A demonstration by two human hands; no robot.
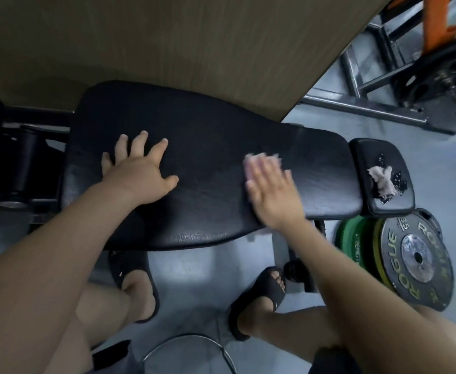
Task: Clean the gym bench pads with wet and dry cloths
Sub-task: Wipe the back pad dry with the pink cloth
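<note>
Two bare arms reach out from the bottom of the view, over two feet in black slippers [267, 290] and a round metal stool ring [189, 349] on the grey floor.

Both hands are on the big black pad [208, 147] of the gym bench. This pad lies long ways from left to right, wide at the left end and thinner at the right end.

The left hand [140, 176] lies flat near the left end with its fingers spread wide. It holds nothing and just rests on the pad. I think it is there to steady the person.

The right hand [272, 195] is flat too, near the right end and close to the front edge. Its straight fingers press down on a pink cloth [251, 161]. Only a bit of the cloth peeks out past the fingertips. The hand looks blurry, so it is likely in the middle of a wipe.

From the cloth, most of the pad stretches away to the left, toward the left hand. So I think the next wipes must go along the long way.

Just past the right end sits a small pad [367, 152]. A crumpled pale cloth [382, 180] lies on it with shiny drops around it. The right hand is much nearer to that cloth.

Round weight plates [415, 260] lean by the small pad.
</note>
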